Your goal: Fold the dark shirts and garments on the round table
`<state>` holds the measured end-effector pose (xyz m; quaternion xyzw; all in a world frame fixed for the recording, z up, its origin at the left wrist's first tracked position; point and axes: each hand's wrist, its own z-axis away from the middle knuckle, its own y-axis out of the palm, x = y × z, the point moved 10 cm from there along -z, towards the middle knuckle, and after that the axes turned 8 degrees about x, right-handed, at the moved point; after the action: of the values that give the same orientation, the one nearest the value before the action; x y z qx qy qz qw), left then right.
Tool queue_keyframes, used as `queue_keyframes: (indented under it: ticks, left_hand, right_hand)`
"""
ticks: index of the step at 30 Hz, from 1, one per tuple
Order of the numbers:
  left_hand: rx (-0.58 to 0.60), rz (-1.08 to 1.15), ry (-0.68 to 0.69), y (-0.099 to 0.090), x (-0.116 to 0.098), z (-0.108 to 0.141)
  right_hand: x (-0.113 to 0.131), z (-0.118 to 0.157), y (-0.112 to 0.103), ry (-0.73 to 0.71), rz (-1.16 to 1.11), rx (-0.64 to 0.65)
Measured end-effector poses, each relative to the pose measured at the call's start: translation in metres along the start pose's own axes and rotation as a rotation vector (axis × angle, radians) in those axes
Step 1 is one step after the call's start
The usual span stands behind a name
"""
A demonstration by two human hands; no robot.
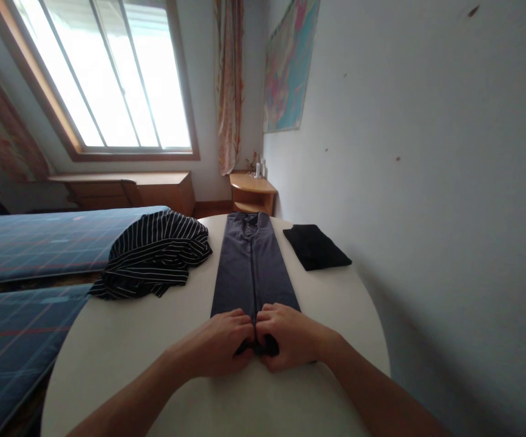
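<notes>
A dark grey-blue garment (235, 267), perhaps a jacket or shirt, lies lengthwise on the white round table (176, 388). It is folded into a long narrow panel, its sides meeting at a dark line down the middle and its collar at the far end. At the near end, my left hand (226, 340) is closed on the hem just left of that line. Close beside it, my right hand (285, 334) is closed on the hem from the right. Dark fabric shows between and under the curled fingers, and the palms hide the rest of the edge.
A crumpled black-and-white striped garment (158, 252) lies at the table's left edge. On the right is a folded black cloth (316, 246). Beds with blue plaid covers (21, 321) adjoin the left; a wall (449, 212) runs along the right. A corner shelf (254, 184) stands behind.
</notes>
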<state>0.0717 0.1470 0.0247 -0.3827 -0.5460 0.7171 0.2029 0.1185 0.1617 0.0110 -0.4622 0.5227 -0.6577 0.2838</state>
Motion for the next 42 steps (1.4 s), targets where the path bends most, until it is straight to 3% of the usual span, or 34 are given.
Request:
queue_keyframes:
  ticks: [3,11,19,29,31,36,42]
  left_hand:
    - [-0.006,-0.005,-0.039,-0.004,0.004,0.002]
    - [-0.006,-0.104,-0.262,-0.001,0.029,0.018]
    - [0.039,-0.084,-0.296,-0.007,0.048,0.018]
    - [0.121,0.071,-0.143,-0.004,0.037,0.024]
    - [0.061,0.065,-0.147,-0.012,0.040,0.022]
    - [-0.288,-0.083,-0.231,-0.045,0.060,0.018]
    - [-0.517,-0.224,-0.322,-0.050,0.093,0.007]
  right_hand:
    - [-0.003,0.002,-0.005,0.036,-0.008,-0.024]
    - [-0.033,0.012,-0.022,0.328,-0.075,-0.117]
    - [-0.038,0.014,-0.020,0.294,-0.177,-0.054]
    - [-0.019,0.016,-0.015,0.132,-0.314,0.094]
    - [-0.019,0.017,-0.024,0.135,-0.277,0.064]
    - [-0.033,0.017,-0.061,0.251,-0.070,-0.057]
    - [-0.063,-0.007,-0.075,0.360,0.169,-0.101]
